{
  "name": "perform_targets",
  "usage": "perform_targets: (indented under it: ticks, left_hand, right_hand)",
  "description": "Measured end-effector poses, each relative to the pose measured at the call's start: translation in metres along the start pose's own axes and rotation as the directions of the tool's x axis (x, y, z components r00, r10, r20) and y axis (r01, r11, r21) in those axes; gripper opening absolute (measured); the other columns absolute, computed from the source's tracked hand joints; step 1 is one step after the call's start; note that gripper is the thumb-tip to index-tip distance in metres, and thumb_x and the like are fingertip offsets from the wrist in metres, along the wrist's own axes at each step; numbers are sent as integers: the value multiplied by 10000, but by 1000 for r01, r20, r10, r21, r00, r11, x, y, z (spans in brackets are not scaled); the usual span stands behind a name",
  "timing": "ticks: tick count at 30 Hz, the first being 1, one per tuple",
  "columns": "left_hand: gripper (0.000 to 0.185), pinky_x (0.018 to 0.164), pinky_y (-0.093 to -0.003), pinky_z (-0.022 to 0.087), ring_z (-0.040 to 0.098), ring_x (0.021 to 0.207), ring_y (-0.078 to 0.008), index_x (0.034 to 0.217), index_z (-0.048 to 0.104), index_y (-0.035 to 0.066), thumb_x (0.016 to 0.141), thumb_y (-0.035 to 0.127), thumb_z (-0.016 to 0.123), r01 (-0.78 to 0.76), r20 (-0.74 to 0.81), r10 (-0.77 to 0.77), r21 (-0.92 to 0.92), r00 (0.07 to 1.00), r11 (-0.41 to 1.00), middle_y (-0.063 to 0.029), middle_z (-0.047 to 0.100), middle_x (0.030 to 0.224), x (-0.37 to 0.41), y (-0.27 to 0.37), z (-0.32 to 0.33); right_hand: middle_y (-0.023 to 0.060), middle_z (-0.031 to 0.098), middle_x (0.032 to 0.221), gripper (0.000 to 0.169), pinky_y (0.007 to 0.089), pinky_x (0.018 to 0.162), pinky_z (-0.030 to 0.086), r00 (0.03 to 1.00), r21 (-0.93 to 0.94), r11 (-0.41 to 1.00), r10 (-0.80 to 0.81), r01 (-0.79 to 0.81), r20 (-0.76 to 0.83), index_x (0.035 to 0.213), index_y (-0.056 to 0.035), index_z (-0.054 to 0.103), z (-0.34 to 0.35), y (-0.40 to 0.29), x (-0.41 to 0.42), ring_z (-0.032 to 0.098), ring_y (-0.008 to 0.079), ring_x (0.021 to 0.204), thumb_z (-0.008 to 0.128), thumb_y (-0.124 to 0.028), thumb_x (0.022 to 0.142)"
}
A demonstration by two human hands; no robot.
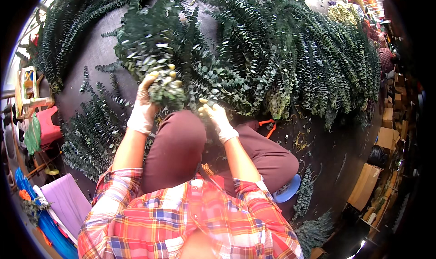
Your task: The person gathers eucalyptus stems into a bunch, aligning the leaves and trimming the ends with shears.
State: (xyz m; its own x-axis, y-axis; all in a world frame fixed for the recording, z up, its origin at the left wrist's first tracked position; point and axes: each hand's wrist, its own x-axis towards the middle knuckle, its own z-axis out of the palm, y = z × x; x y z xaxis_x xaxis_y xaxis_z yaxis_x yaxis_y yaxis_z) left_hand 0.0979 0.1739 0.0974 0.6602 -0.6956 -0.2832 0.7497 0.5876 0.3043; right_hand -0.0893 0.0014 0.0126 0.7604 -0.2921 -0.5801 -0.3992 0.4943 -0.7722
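Note:
In a pale glove with yellowish fingertips, my left hand [146,99] grips the lower end of a thick bunch of leafy eucalyptus stems [146,37], which fans upward and is blurred. My right hand [216,117], gloved the same way, is just right of my raised knee, low beside the leaves of a large eucalyptus pile [265,51]; its fingers are apart and nothing shows in them. Orange-handled cutters [269,127] lie beyond my folded right leg, near the pile's lower edge.
More eucalyptus lies at the upper left [64,37], beside my left leg [98,133] and at the lower right [313,231]. A blue plastic rim [289,189] shows by my right knee. Cardboard boxes [364,186] line the right; a pink chair [47,126] and lilac cloth [64,197] are left.

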Motion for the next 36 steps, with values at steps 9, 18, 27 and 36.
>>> perform_targets:
  ticks: [9, 18, 27, 36]
  left_hand:
    - [211, 759, -334, 567, 675, 765, -193, 999, 651, 19, 827, 134, 608, 410, -272, -341, 259, 900, 875, -98, 695, 894, 34, -50, -32]
    - [163, 706, -347, 572, 672, 729, -191, 921, 668, 20, 795, 116, 629, 332, -356, -174, 451, 918, 828, -102, 695, 845, 23, -48, -68]
    - [271, 846, -425, 544, 658, 965, -300, 1063, 614, -11, 816, 102, 607, 0, -126, 23, 180, 992, 984, -180, 642, 1131, 1, 15, -20]
    - [314, 838, -384, 533, 659, 916, -261, 1084, 608, 32, 795, 155, 622, -120, -267, 202, 294, 942, 948, -146, 663, 1062, -43, 39, -1]
  right_hand:
    - [11, 678, 935, 279, 203, 719, 449, 979, -194, 962, -202, 191, -39, 1157, -13, 633, 19, -19, 23, 589, 55, 815, 584, -131, 909]
    - [-18, 639, 806, 308, 183, 597, 427, 961, -128, 984, -150, 122, -234, 1233, -81, 599, -34, -53, -1, 514, 33, 639, 537, -160, 941]
    - [-26, 646, 893, 354, 209, 655, 468, 991, 24, 992, -125, 126, -48, 1284, -116, 564, -16, -67, 7, 551, 52, 710, 562, -243, 954]
    - [19, 637, 1023, 400, 221, 745, 472, 970, 369, 930, -97, 8, 224, 1295, -60, 537, 9, -57, 17, 568, 80, 866, 585, -237, 939]
